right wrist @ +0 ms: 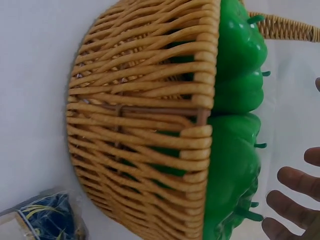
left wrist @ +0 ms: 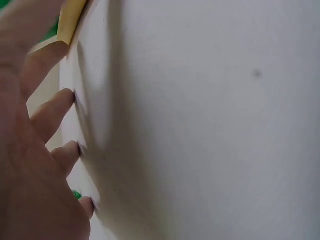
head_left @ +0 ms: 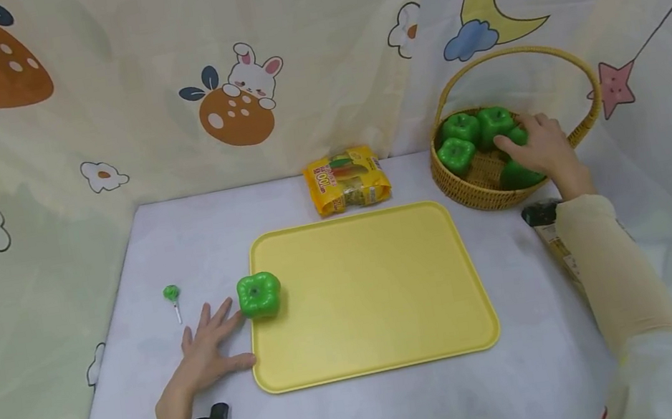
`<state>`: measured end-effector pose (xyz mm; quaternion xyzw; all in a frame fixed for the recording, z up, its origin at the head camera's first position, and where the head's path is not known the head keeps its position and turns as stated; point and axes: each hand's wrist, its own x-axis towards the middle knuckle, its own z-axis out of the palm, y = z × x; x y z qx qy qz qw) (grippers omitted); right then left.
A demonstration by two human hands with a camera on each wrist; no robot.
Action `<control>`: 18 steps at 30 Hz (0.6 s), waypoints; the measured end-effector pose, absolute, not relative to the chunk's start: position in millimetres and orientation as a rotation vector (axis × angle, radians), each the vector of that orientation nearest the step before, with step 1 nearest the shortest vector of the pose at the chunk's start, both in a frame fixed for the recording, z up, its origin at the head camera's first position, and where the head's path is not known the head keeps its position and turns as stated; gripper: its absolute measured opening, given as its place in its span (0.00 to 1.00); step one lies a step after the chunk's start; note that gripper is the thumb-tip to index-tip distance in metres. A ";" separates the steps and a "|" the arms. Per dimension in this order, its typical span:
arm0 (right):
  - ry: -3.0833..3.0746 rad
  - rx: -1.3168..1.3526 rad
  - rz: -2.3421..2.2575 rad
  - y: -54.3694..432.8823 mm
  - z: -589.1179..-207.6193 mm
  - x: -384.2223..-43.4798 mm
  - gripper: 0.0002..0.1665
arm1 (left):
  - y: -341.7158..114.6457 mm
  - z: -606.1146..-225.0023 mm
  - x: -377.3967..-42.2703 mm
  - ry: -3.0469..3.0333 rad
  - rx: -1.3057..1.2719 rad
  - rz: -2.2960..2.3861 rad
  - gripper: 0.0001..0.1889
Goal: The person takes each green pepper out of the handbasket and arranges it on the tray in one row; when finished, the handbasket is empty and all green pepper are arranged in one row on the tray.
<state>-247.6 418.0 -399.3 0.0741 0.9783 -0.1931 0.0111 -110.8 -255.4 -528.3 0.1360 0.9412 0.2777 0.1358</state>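
Note:
My left hand is spread at the left edge of the yellow tray, thumb and index fingertips at its rim. In the left wrist view its fingers reach the white tabletop. A green bell pepper sits on the tray's left rim, just beyond the index finger. Over the right side of the wicker basket is my right hand. In the right wrist view its loosely bent fingers stand apart from the green bell peppers. Several peppers lie in the basket, some partly hidden by the hand.
Behind the tray lies a yellow snack bag. A green lollipop rests left of the tray. Under my right forearm is a partly covered package. The basket's tall handle arches above the peppers. Printed cloth hangs behind the table.

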 end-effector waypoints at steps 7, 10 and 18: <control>3.066 0.244 -0.591 420.6 -403.4 -246.5 0.57 | -254.8 -533.2 -109.0 2.790 0.384 0.826 0.41; 3.070 0.241 -0.586 421.7 -404.8 -246.3 0.56 | -253.5 -535.3 -107.8 2.802 0.386 0.842 0.38; 3.081 0.231 -0.534 425.8 -410.2 -247.7 0.53 | -251.1 -534.8 -106.0 2.799 0.391 0.898 0.37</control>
